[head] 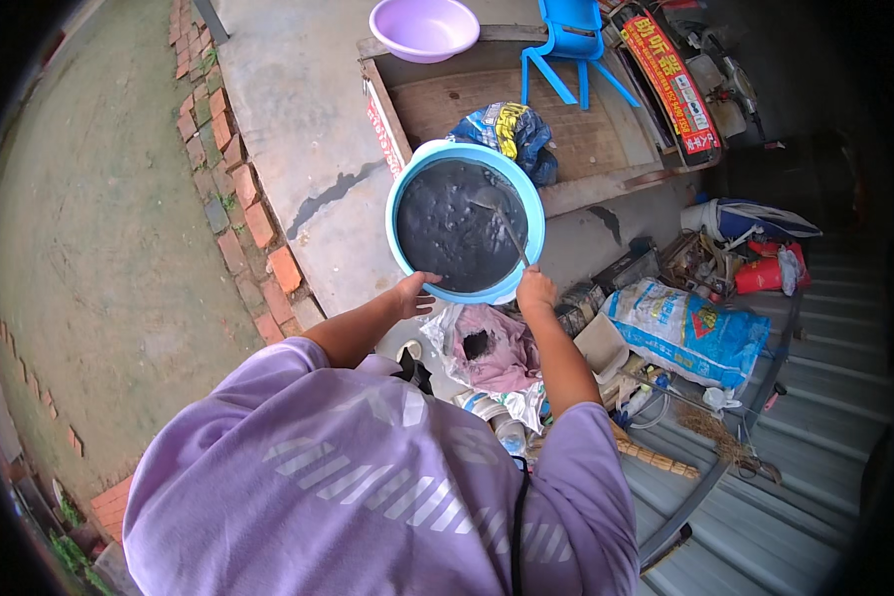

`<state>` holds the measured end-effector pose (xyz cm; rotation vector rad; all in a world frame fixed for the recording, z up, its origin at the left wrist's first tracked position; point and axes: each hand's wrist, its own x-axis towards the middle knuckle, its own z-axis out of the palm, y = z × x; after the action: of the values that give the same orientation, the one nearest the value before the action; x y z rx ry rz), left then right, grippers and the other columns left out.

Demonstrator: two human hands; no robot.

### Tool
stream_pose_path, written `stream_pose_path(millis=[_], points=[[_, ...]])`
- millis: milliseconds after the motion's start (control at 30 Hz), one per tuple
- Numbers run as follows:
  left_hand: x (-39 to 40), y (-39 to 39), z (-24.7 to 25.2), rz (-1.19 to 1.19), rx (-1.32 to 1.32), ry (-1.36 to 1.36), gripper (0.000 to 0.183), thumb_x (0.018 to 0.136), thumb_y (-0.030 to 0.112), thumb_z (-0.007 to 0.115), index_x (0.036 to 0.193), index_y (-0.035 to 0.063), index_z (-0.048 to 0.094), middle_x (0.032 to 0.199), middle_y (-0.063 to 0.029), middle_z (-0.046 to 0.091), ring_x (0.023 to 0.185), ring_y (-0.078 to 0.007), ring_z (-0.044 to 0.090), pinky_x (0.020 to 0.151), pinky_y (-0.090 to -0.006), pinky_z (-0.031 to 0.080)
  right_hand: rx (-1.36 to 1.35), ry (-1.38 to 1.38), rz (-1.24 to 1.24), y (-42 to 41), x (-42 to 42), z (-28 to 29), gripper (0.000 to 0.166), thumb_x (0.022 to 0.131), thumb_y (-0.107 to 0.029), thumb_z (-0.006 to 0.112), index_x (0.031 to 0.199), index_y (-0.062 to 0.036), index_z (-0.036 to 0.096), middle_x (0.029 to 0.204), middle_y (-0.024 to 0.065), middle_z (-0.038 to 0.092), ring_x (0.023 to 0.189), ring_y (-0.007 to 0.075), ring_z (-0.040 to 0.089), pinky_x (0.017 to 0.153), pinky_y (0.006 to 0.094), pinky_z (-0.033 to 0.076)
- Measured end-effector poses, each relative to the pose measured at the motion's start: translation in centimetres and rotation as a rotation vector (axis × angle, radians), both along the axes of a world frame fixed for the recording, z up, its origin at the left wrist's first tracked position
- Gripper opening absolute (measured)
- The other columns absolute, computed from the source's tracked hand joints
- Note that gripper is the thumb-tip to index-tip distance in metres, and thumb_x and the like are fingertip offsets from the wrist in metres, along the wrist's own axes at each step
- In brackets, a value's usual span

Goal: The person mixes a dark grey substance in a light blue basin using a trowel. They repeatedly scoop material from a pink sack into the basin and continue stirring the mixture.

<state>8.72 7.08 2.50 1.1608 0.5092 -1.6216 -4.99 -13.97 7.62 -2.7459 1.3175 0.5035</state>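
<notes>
In front of me is a light-blue plastic basin (400, 246) with dark, almost black liquid (447, 223) in it, its surface dotted with bubbles. My left hand (416, 293) is at the near left of the rim, thumb over the edge and fingers outside below it. A long-handled ladle (512, 237) slants into the liquid, its bowl partly sunk. My right hand (536, 289) is closed around the ladle's handle, above the basin's near right edge. Below the basin lies a pink and silver sack (503, 346) with a dark opening.
Behind the basin stands a wooden-floored cart bed (454, 89) holding a crumpled blue bag (540, 141) and a blue plastic chair (575, 37). A purple basin (425, 30) rests by its far edge. To the right lie a blue-white sack (689, 331) and clutter; loose bricks (249, 186) line the left.
</notes>
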Motion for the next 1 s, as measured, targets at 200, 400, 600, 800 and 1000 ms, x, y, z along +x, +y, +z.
stream_pose_path(millis=[200, 400, 600, 800, 1000], points=[[-0.1, -0.2, -1.2, -0.023, -0.004, 0.004, 0.055, 0.068, 0.030, 0.062, 0.116, 0.0103, 0.042, 0.121, -0.0123, 0.036, 0.110, -0.0257, 0.038, 0.092, -0.0402, 0.034, 0.141, -0.021, -0.141, 1.3, -2.0, -0.8, 0.031, 0.086, -0.019, 0.033, 0.094, 0.0039, 0.053, 0.089, 0.0241, 0.059, 0.092, 0.0365, 0.056, 0.078, 0.0430, 0.045], [-0.3, -0.3, -1.2, -0.021, -0.007, -0.008, 0.059, 0.067, 0.030, 0.063, 0.118, 0.0106, 0.041, 0.125, -0.0109, 0.034, 0.113, -0.0266, 0.036, 0.093, -0.0407, 0.032, 0.296, 0.038, 0.104, 0.5, -6.8, -3.3, 0.036, 0.086, -0.021, 0.034, 0.082, 0.0061, 0.057, 0.086, 0.0256, 0.059, 0.074, 0.0384, 0.059, 0.071, 0.0430, 0.046], [-0.4, 0.0, -1.0, -0.002, 0.016, -0.003, 0.057, 0.066, 0.029, 0.064, 0.116, 0.0108, 0.044, 0.128, -0.0093, 0.032, 0.115, -0.0270, 0.034, 0.094, -0.0413, 0.031, 0.617, -0.150, -0.397, 5.0, -7.9, -2.3, 0.040, 0.085, -0.027, 0.038, 0.079, 0.0071, 0.057, 0.073, 0.0232, 0.059, 0.060, 0.0330, 0.059, 0.055, 0.0408, 0.048], [-0.4, 0.1, -1.3, -0.039, -0.031, 0.011, 0.051, 0.067, 0.028, 0.063, 0.112, 0.0111, 0.046, 0.128, -0.0089, 0.033, 0.115, -0.0262, 0.035, 0.093, -0.0412, 0.032, 1.035, -0.225, -0.745, 9.1, -5.8, 3.0, 0.026, 0.087, -0.031, 0.038, 0.075, -0.0077, 0.040, 0.048, 0.0000, 0.034, 0.036, 0.0110, 0.031, 0.031, 0.0256, 0.024], [-0.1, 0.3, -0.5, -0.052, -0.032, 0.035, 0.053, 0.070, 0.026, 0.062, 0.116, 0.0112, 0.042, 0.129, -0.0104, 0.031, 0.118, -0.0256, 0.033, 0.095, -0.0407, 0.031, 1.191, -0.262, -0.812, 10.2, -2.5, 1.9, 0.025, 0.087, -0.031, 0.037, 0.074, -0.0099, 0.039, 0.048, -0.0018, 0.031, 0.035, 0.0089, 0.030, 0.031, 0.0258, 0.027]])
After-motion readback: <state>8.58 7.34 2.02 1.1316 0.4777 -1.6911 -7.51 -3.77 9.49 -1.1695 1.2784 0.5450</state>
